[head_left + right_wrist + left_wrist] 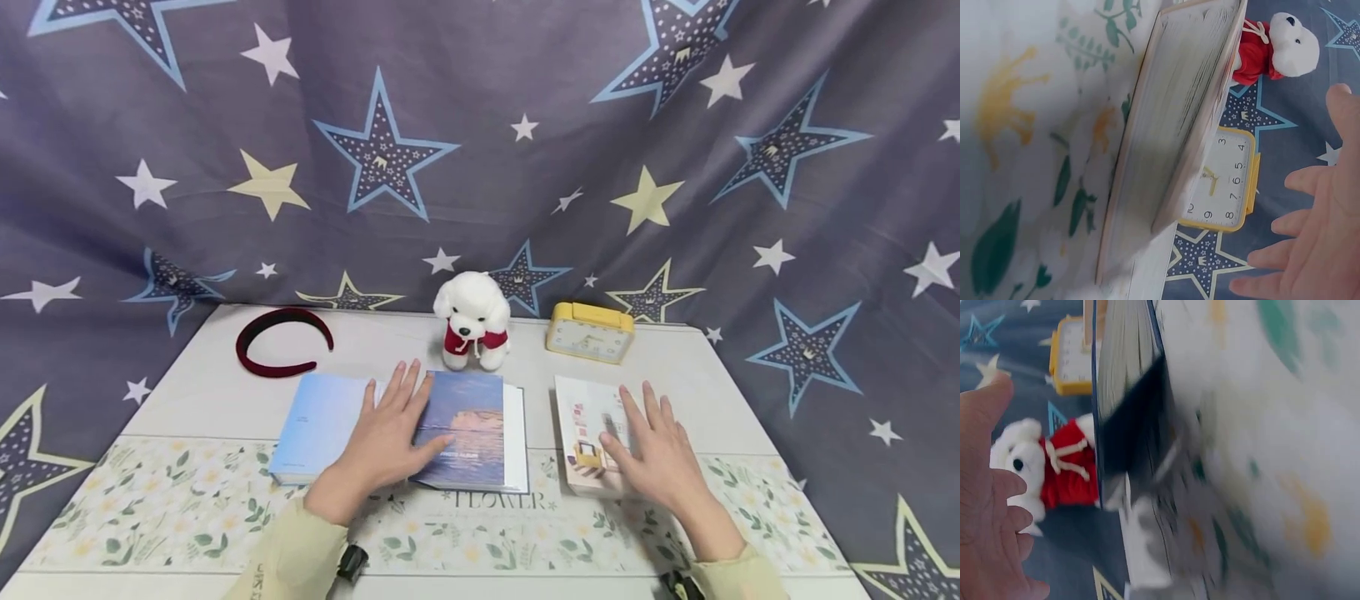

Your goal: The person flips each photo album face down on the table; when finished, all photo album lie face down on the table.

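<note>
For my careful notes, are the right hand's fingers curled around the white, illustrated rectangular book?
No, the right hand has its fingers extended and spread, not curled around the book.

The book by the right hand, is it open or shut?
Shut: the book lies with its cover on top in the head view, and the right wrist view shows its pages between both covers.

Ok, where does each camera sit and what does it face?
Head: head-worn, facing forward and down at three books; left hand, right hand, sleeves show.
Left wrist: on that wrist, facing a book and toy dog, sideways; left hand shows.
Right wrist: on that wrist, facing another book and yellow clock, sideways; right hand shows.
Shared: both wrist views include toy dog and yellow clock.
</note>
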Tool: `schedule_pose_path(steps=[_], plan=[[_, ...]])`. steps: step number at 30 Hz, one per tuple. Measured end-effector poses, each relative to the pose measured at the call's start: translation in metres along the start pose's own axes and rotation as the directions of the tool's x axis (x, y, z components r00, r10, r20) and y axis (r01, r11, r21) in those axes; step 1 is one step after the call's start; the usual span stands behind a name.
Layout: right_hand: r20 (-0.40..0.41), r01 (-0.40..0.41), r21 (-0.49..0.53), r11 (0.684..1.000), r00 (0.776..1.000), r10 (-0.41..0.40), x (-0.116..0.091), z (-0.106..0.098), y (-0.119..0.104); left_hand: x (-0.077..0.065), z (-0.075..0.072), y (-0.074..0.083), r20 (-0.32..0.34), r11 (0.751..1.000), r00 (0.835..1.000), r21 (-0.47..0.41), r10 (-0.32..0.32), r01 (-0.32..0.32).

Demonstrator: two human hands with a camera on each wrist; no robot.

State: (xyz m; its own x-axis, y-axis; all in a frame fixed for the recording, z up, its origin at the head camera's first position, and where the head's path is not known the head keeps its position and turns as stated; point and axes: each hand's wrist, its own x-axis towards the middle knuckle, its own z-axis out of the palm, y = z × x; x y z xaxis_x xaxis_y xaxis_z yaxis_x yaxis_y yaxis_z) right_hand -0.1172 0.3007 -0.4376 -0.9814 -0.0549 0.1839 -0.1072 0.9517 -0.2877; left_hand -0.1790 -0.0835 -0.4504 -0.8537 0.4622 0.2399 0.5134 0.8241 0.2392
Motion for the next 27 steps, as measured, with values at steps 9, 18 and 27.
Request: schedule_pose_path(steps=[9,18,27], plan=[[0.034,-0.05,0.054,0.997,0.998,0.048,-0.01,-0.005,0.012,0.025,0.013,0.048,0.033,0.992,0.992,-0.001,0.124,-0.124],[0.116,-0.141,0.136,0.981,0.985,0.125,-0.022,-0.011,0.022,0.049,0.031,0.108,0.185,0.974,0.957,-0.007,0.223,-0.226],[0.185,-0.219,0.203,0.954,0.966,0.183,-0.033,-0.011,0.034,0.059,0.051,0.152,0.245,0.946,0.918,0.01,0.311,-0.324]])
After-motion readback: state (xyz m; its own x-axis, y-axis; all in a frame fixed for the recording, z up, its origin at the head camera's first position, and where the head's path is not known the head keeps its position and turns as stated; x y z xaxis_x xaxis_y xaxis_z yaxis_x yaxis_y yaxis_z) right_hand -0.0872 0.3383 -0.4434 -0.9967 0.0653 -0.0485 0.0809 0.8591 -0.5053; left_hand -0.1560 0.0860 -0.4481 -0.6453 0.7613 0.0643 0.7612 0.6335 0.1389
